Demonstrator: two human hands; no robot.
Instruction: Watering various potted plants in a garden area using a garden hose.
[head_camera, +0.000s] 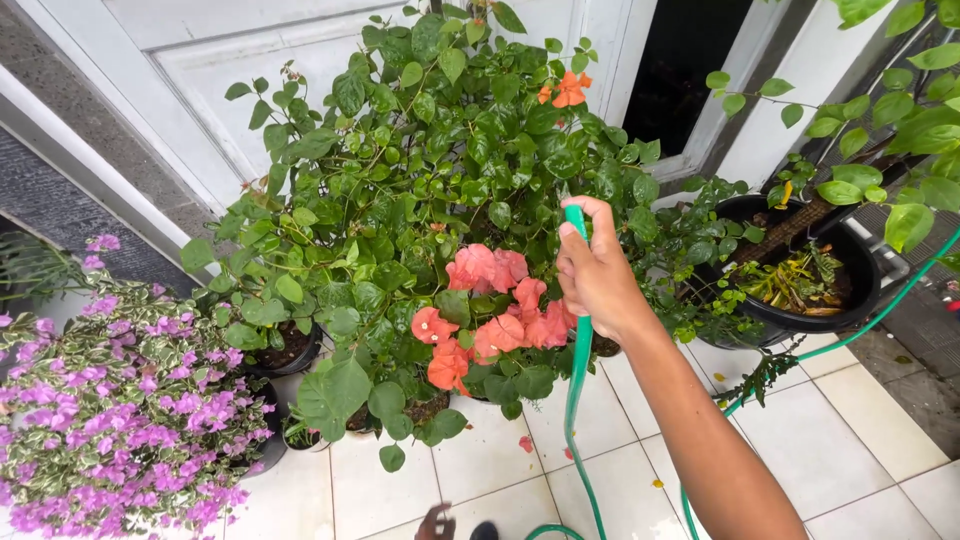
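1. Head view, looking down: the biggest thing is a leafy potted bush (420, 170) with salmon-orange blooms (490, 310), standing on pale floor tiles (850, 440) before a white panelled wall (200, 60).
2. To its left spreads a purple-flowered plant (120, 400); to the right sits a black pot (800, 270) holding yellowing leaves.
3. The green hose (578, 380) rises from the tiles, loops off to the right, and ends at the right hand (598, 272), which is clenched round its tip, thumb over the mouth, aimed into the foliage.
4. The left hand is out of sight, so I cannot tell its state.
5. Risk, as I judge it: the nozzle sits just beside the blooms, so a hard jet could strip petals; some petals (525, 443) already lie on the tiles. The slack hose by the feet (455, 525) could trip or snag.
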